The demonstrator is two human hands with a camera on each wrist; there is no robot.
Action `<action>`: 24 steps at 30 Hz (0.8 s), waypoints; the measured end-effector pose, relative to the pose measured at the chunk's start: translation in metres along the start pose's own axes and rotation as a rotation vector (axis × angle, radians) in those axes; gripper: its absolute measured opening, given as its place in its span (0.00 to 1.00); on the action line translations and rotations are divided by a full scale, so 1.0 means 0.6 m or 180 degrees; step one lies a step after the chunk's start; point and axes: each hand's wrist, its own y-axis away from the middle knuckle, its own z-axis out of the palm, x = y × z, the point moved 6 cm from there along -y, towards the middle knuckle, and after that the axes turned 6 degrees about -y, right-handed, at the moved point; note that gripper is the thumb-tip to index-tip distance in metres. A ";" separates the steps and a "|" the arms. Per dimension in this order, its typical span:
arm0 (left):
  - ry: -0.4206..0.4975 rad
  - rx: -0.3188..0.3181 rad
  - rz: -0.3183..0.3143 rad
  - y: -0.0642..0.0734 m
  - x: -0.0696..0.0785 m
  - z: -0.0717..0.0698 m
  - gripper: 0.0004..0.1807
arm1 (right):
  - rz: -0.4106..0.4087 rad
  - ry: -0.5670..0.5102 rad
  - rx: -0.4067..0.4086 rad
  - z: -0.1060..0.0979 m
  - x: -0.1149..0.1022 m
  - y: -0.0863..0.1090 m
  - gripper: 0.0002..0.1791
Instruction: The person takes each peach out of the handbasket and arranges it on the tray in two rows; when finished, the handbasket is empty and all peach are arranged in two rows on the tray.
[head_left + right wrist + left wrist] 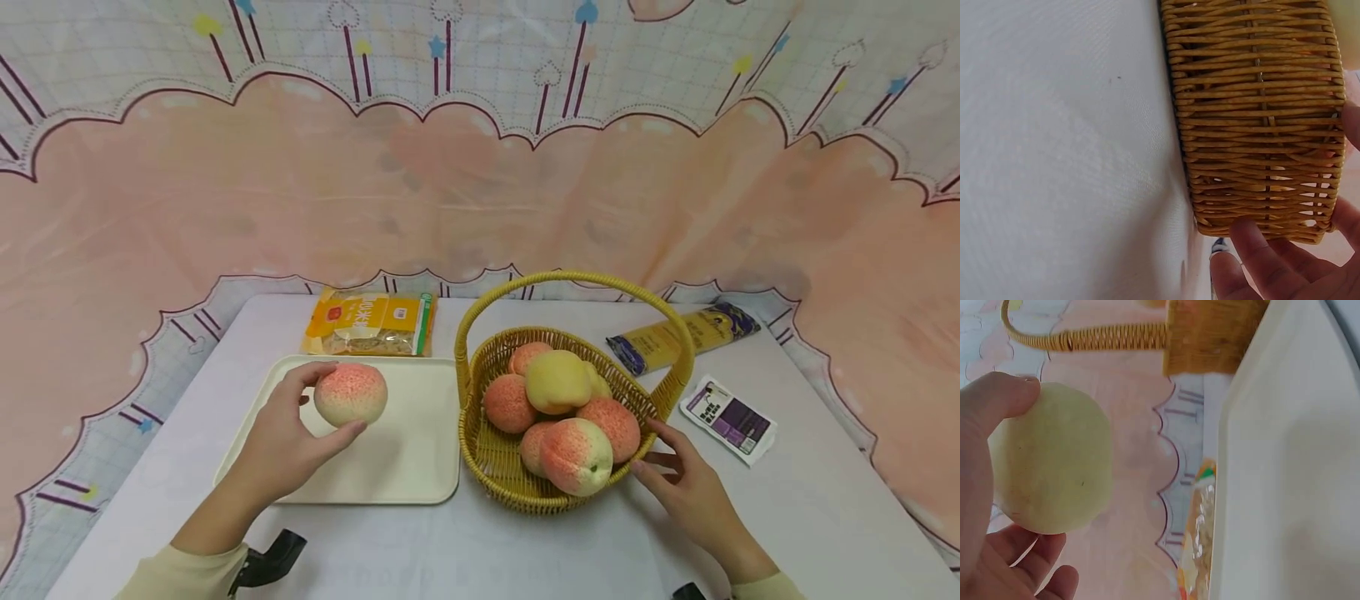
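Observation:
A pink-and-cream peach [350,393] is in my left hand [288,437], held between thumb and fingers over the cream tray [408,467]. Its pale underside faces the left wrist view, where the tray lies to the right. My right hand [693,492] holds the right end of the wicker basket [487,479], thumb and index finger at the rim. Other fingers [1257,250] lie against the woven outer side in the right wrist view. Inside the basket are several peaches, one [576,457] at the near edge, and a yellow fruit [557,382] on top.
An orange-yellow food packet [371,325] lies behind the tray. Behind and right of the basket is a blue-and-gold packet [686,336], with a small white-and-purple sachet [729,419] nearer. The basket's tall handle [573,277] arches over the fruit. A patterned cloth hangs behind the table.

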 end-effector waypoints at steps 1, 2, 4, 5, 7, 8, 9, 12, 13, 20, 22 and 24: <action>-0.0006 0.0014 -0.0017 -0.002 -0.006 -0.005 0.40 | -0.0007 0.0015 0.0010 0.000 0.000 0.001 0.36; -0.0014 0.0010 -0.0040 -0.004 -0.014 -0.009 0.40 | -0.0013 0.0026 0.0017 0.000 0.000 0.001 0.35; -0.0032 -0.0028 -0.0111 -0.008 -0.028 -0.017 0.41 | -0.0030 0.0042 0.0028 0.000 0.000 0.002 0.35; -0.0062 -0.0053 -0.0161 -0.009 -0.035 -0.020 0.41 | -0.0037 0.0053 0.0032 0.000 0.000 0.002 0.35; -0.0081 -0.0084 -0.0252 -0.013 -0.049 -0.027 0.42 | -0.0049 0.0058 0.0033 0.001 0.000 0.003 0.35; -0.0082 -0.0101 -0.0294 -0.014 -0.056 -0.030 0.42 | -0.0048 0.0056 0.0033 0.001 0.001 0.003 0.35; -0.0099 -0.0110 -0.0330 -0.016 -0.062 -0.034 0.43 | -0.0052 0.0048 0.0032 0.002 0.001 0.003 0.35; -0.0174 -0.0116 -0.0433 -0.023 -0.083 -0.043 0.43 | -0.0063 0.0017 0.0029 0.003 0.002 0.004 0.35; -0.0201 -0.0108 -0.0471 -0.025 -0.090 -0.046 0.43 | -0.0072 0.0009 0.0029 0.003 0.002 0.004 0.35; -0.0272 -0.0030 -0.0796 -0.037 -0.134 -0.059 0.44 | -0.0066 0.0077 0.0031 0.002 0.003 0.003 0.35; -0.0260 -0.0055 -0.0877 -0.039 -0.146 -0.057 0.44 | -0.0057 0.0092 0.0029 0.001 0.003 0.003 0.35; -0.0228 -0.0107 -0.0963 -0.042 -0.156 -0.054 0.44 | -0.0051 0.0095 0.0026 0.001 0.002 0.002 0.35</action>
